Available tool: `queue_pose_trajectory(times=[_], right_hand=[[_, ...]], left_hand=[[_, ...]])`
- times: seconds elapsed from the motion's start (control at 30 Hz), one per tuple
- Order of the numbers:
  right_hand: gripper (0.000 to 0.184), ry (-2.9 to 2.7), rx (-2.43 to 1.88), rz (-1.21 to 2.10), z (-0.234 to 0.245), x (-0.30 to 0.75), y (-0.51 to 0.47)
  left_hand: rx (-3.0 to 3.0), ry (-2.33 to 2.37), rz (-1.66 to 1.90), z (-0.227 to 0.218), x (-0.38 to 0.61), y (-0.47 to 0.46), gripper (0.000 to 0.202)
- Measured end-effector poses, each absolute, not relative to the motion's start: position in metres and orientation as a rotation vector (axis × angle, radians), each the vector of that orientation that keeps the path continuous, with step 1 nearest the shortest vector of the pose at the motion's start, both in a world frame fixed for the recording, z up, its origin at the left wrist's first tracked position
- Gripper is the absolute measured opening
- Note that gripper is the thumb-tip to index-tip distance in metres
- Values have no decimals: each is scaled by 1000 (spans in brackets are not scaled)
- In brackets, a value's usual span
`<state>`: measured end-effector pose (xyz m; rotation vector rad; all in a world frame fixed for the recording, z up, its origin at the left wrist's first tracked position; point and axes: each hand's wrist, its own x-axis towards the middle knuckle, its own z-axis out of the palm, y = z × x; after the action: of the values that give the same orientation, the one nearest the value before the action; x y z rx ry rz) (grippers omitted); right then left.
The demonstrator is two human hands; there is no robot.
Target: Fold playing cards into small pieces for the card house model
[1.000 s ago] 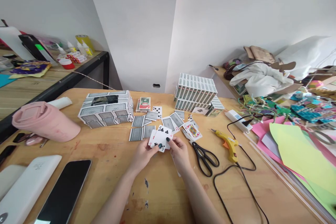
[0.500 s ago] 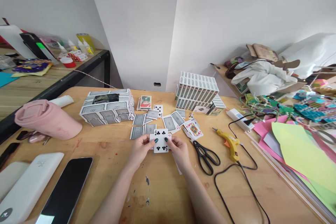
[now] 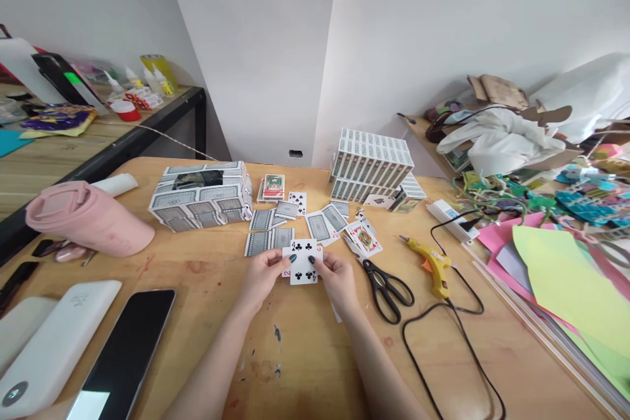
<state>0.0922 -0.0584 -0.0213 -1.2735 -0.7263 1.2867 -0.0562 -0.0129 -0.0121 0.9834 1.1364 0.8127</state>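
My left hand (image 3: 263,277) and my right hand (image 3: 336,279) pinch a four of clubs card (image 3: 304,261) between them, face up, just above the wooden table (image 3: 207,289). Another card with a red mark peeks out beneath it on the left side. Beyond the hands lie loose playing cards (image 3: 295,220), some face down, some face up. A box covered in card backs (image 3: 201,194) stands at the left behind them, and a stack of card packs (image 3: 370,164) at the right.
Black scissors (image 3: 386,282) and a yellow glue gun (image 3: 433,264) with a black cord lie right of my hands. A pink bottle (image 3: 83,218), a phone (image 3: 123,354) and a white power bank (image 3: 54,344) lie at the left. Coloured paper sheets (image 3: 566,275) cover the right side.
The fanned cards have been squared up under the four of clubs, which turned from tilted to straight. Both hands stay on it, close together.
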Motion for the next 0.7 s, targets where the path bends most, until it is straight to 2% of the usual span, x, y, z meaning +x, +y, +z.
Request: queue_pose_trajectory(times=[0.7], right_hand=[[34,-693,-1254,1308,-22,93,-58]], left_hand=[[945,1125,790,-18,-57,-11,29]])
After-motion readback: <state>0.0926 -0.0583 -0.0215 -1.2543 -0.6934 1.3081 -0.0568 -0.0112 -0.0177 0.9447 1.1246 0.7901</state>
